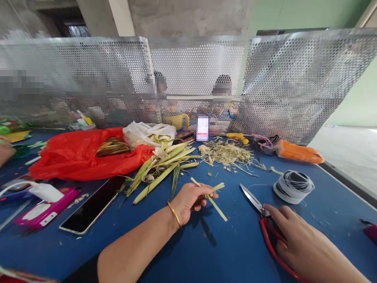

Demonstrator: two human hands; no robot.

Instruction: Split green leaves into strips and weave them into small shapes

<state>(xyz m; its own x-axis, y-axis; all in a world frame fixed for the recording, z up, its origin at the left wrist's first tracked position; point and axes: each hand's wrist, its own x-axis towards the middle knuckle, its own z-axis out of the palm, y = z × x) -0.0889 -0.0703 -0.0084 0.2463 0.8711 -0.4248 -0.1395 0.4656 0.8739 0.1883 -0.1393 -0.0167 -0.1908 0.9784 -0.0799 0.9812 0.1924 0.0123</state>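
Right hand (294, 237) is curled round the red-handled scissors (262, 211) — their tips pointing away and leftward, right of the crossed leaf strips (217, 208) that the left hand (190, 199) pinches.

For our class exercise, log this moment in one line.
left hand: pinches pale strips | right hand: on scissors | string coil: beyond right hand

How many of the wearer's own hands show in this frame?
2. The left hand, near the middle, pinches pale strips; the right hand, at lower right, is on the scissors.
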